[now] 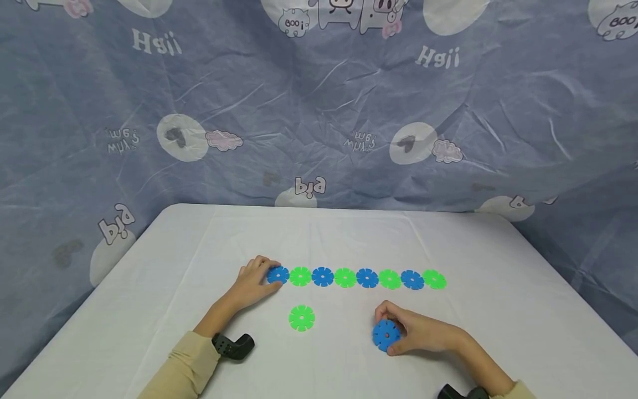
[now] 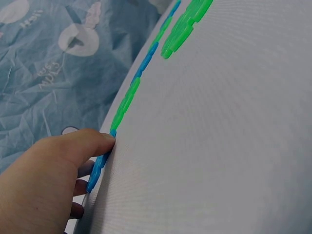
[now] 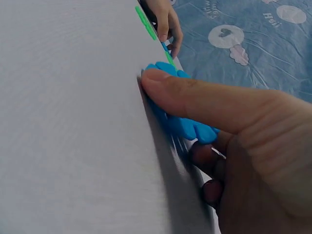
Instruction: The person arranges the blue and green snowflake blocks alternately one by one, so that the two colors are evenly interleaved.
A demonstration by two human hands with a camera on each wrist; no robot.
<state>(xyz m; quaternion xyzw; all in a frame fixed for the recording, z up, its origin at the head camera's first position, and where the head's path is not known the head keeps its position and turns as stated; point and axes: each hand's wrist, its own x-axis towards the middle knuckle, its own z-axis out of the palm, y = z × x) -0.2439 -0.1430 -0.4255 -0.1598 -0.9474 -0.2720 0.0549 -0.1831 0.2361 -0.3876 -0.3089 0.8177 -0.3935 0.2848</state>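
Observation:
Alternating blue and green notched plastic discs lie in a row across the white table. My left hand [image 1: 255, 282] is at the row's left end, thumb and fingers on opposite edges of the end blue disc [image 1: 278, 275]. The left wrist view shows that blue disc [image 2: 99, 165] lying between thumb and fingers. My right hand [image 1: 418, 330], nearer the front, pinches another blue disc [image 1: 386, 335] between thumb and fingers. In the right wrist view the thumb covers part of this blue disc [image 3: 187, 127]. A single green disc [image 1: 302, 318] lies in front of the row.
The row runs right from the left hand to a green disc [image 1: 435, 280] at its far end. The white table [image 1: 319, 238] ends at a patterned blue cloth [image 1: 319, 111] hanging behind it. A black wrist device [image 1: 234, 347] sits on the left wrist.

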